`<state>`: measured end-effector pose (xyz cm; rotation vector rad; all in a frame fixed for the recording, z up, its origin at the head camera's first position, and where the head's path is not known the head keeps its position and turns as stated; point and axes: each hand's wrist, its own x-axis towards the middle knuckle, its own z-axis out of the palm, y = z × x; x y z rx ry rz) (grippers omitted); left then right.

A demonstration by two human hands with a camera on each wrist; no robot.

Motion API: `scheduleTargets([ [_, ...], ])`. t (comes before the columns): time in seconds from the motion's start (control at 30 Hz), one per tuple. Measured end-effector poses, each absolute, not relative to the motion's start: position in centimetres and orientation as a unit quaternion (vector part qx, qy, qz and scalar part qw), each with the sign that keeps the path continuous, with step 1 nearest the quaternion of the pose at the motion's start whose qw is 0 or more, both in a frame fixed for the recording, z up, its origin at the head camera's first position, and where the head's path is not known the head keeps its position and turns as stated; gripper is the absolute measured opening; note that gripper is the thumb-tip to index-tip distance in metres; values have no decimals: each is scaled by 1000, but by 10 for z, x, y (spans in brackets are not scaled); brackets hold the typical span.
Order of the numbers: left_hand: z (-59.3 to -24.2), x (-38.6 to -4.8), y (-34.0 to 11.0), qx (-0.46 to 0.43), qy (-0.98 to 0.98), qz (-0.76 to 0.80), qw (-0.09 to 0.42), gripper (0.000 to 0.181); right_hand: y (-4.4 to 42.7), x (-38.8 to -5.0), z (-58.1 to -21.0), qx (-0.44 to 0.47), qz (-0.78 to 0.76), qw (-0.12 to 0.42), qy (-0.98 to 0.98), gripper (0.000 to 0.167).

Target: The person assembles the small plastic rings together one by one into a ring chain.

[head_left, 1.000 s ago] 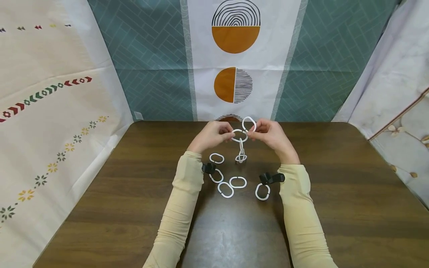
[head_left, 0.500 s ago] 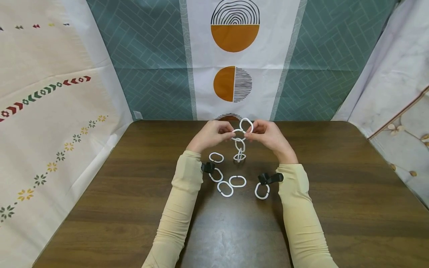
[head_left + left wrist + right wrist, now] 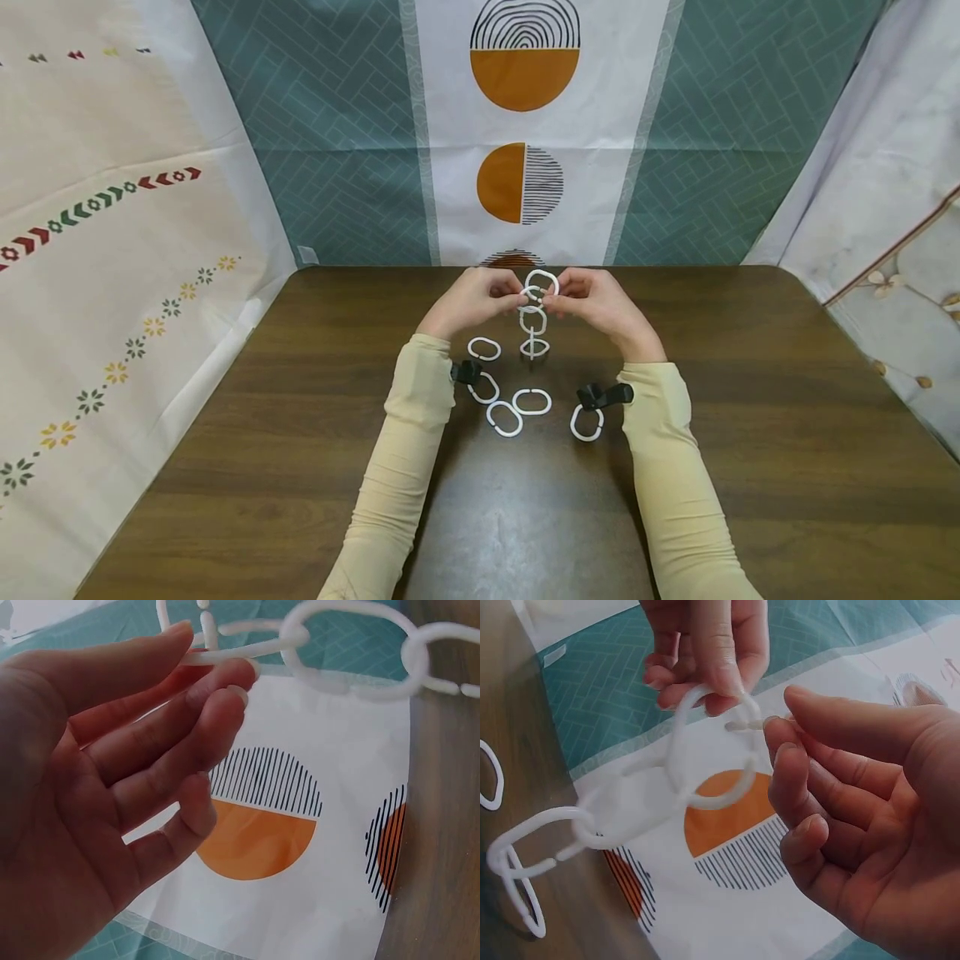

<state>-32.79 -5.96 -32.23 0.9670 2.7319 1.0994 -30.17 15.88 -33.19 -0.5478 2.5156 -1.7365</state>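
Note:
In the head view my left hand (image 3: 476, 298) pinches the top white plastic chain link (image 3: 677, 739) between thumb and fingertips. Several joined links hang below it, among them an oval link (image 3: 349, 606) that shows large in the left wrist view. My right hand (image 3: 603, 307) pinches another white link (image 3: 542, 272), raised beside the top one. Its tip (image 3: 739, 726) reaches over the top link's opening in the right wrist view. Whether the two are hooked together I cannot tell. Part of the right-hand link is hidden behind the fingers.
Several loose white links lie on the brown wooden table (image 3: 262, 433): one link (image 3: 470, 348) by the left wrist, a cluster with a sideways link (image 3: 532, 414) nearer me, and a single link (image 3: 587, 440) by the right wrist. A patterned cloth (image 3: 352, 167) hangs behind the table.
The right hand has moved slightly left, bringing its link over the top link. The hanging links have turned, so the second one now faces the head camera more broadly. The left hand has hardly moved.

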Motion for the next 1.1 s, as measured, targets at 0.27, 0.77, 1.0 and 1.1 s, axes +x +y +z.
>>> scheduleTargets([
  [0.27, -324, -327, -62, 317, 875, 362, 49, 17, 157, -298, -325, -184, -486, -16, 854, 22],
  [0.77, -322, -324, -61, 351, 856, 375, 53, 16, 153, -294, -319, -184, -458, -67, 867, 22],
  [1.0, -317, -324, -65, 330, 865, 378, 7, 15, 155, -282, -310, -159, -457, -75, 872, 23],
  [1.1, -318, -325, -67, 324, 867, 379, -1, 15, 153, -276, -309, -201, -418, -60, 884, 20],
])
